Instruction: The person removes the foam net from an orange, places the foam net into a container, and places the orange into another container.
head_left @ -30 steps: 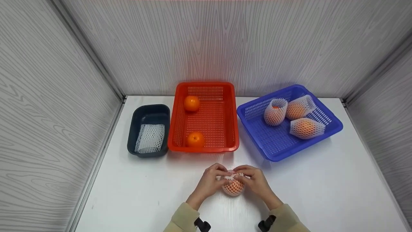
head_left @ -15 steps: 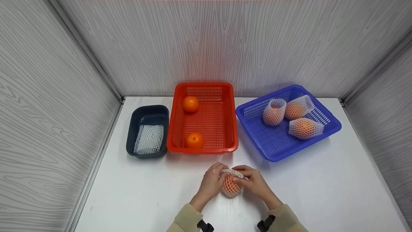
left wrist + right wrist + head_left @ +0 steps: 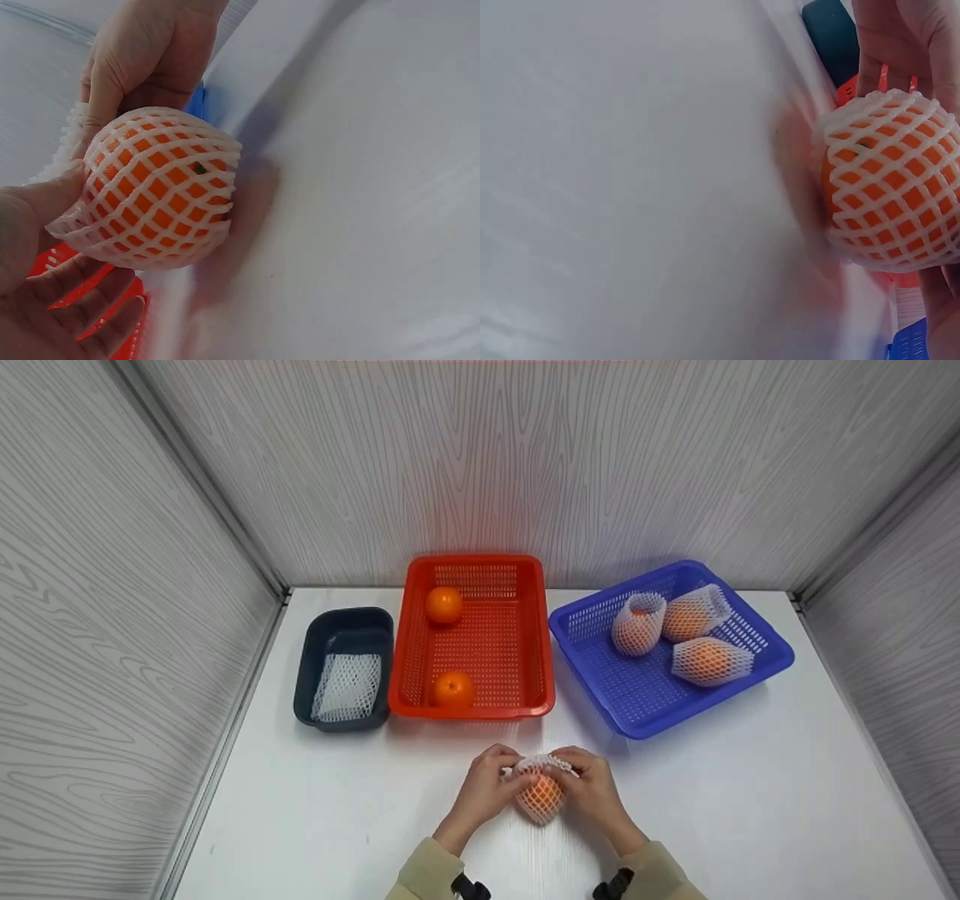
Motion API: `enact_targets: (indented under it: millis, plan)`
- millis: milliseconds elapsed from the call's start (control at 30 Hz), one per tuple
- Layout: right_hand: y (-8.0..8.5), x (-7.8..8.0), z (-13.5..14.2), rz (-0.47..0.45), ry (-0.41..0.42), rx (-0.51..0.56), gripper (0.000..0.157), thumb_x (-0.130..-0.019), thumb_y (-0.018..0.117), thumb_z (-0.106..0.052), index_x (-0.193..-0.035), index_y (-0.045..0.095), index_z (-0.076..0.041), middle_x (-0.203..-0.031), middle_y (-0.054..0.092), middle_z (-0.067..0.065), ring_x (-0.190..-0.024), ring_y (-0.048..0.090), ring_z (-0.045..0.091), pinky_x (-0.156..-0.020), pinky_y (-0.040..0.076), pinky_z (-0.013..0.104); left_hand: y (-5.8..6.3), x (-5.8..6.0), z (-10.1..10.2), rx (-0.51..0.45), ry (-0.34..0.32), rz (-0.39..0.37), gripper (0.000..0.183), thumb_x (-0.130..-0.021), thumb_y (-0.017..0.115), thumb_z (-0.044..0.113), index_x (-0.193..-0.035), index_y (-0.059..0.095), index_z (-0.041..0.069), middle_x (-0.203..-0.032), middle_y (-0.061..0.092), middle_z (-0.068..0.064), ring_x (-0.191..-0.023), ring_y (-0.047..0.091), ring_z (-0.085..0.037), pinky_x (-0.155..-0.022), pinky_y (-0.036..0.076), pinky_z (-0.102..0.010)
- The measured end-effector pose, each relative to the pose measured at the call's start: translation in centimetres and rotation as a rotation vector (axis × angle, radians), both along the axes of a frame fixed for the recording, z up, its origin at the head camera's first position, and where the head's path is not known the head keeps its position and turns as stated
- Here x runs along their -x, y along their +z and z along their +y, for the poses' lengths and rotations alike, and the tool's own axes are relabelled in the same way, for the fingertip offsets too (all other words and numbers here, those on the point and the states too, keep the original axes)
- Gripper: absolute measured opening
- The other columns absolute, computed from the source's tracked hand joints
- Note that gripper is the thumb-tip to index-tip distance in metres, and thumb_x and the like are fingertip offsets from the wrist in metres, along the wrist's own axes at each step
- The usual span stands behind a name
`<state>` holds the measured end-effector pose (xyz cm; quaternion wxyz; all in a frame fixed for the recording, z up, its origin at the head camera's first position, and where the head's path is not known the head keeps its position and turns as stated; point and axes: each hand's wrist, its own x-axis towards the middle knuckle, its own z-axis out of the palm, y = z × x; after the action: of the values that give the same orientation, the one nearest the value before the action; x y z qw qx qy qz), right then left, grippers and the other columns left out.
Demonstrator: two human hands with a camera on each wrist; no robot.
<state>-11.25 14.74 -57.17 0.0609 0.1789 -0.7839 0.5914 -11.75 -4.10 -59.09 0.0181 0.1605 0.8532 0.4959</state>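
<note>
In the head view, an orange in a white foam net (image 3: 541, 799) is held near the front middle of the white table. My left hand (image 3: 482, 787) pinches the net's upper edge on the left, thumb over the front. On the other side my right hand (image 3: 596, 789) pinches the same edge between thumb and fingers. Seen from the left wrist, the net (image 3: 161, 191) stretches over most of the fruit, with a small green stem spot showing through. The right wrist view shows the mesh (image 3: 896, 187) ending in a loose edge on one side, where bare orange peel shows.
A red basket (image 3: 547, 660) with two bare oranges (image 3: 454, 690) stands beyond the hands. To its right, a tilted blue basket (image 3: 622, 697) contains several netted oranges. A dark tray (image 3: 302, 690) at left holds flat white foam nets (image 3: 349, 686). Walls enclose the table's back and sides.
Both hands have shifted their grip along the net's upper edge. That edge first opened out into a wider collar, and the fruit has tilted slightly between the hands.
</note>
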Motion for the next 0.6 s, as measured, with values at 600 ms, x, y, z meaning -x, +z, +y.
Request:
enact_targets:
  millis: [600]
  plan:
    - [0.1,-0.2,1.8,-0.097,0.107,-0.060,0.009,-0.078,0.069,-0.003,-0.085,0.070,0.002,-0.102,0.061,0.018,-0.096,0.056,0.030,-0.084,0.046,0.033,0.2,0.3,0.9,-0.019,0.021,0.045,0.014,-0.083,0.066,0.023,-0.090,0.067,0.011,-0.087,0.057,0.008,-0.082,0.054,-0.007,-0.069,0.047,-0.024]
